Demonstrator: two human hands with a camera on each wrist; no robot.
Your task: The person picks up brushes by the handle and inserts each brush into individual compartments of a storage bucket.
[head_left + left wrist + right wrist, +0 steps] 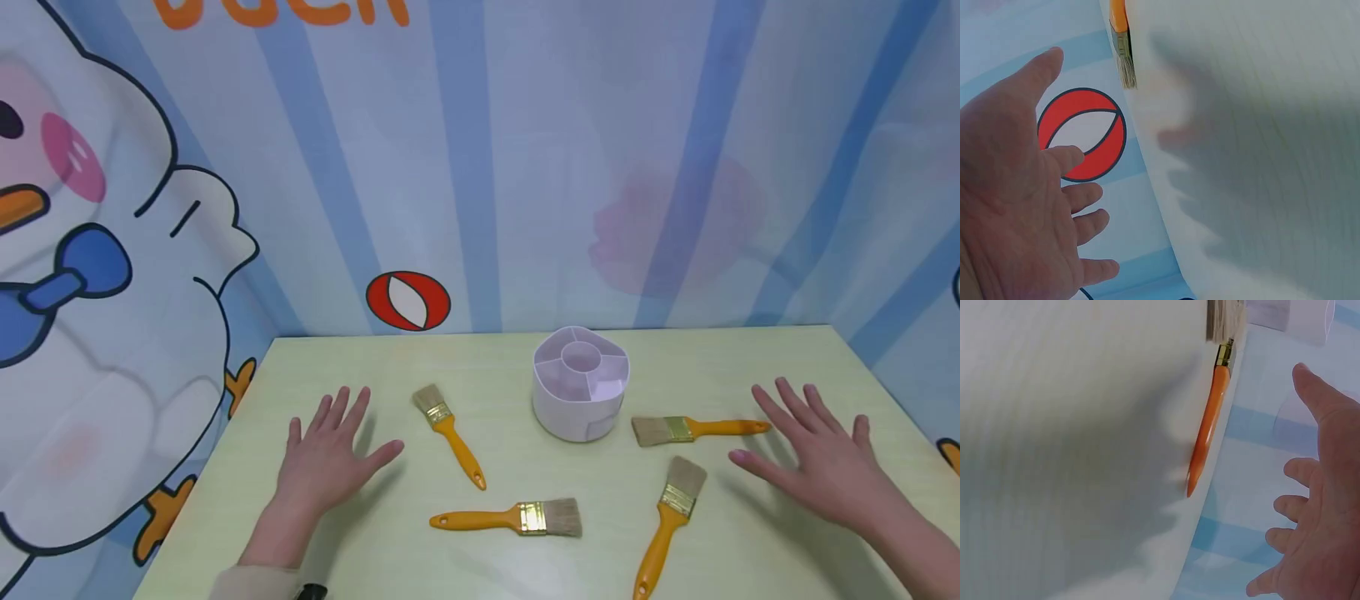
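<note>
Both hands hover over the table with fingers spread and nothing in them. My left hand (326, 462) is on the left, nearest a paintbrush (453, 437) with a yellow-orange handle that lies slanted, bristles away from me. On the right, my right hand (821, 454) is close to the handle end of another paintbrush (723, 427), whose bristles point left. A third paintbrush (487, 520) lies crosswise near the middle, bristles to the right. Another paintbrush (660, 542) points its bristles away, its handle toward the front. A light purple round organizer (577, 417) with several compartments stands behind them.
The pale table (360, 550) ends at a back edge against a blue striped backdrop (517, 167) with printed cartoon figures. A dark object (312, 592) shows by the left sleeve (255, 582).
</note>
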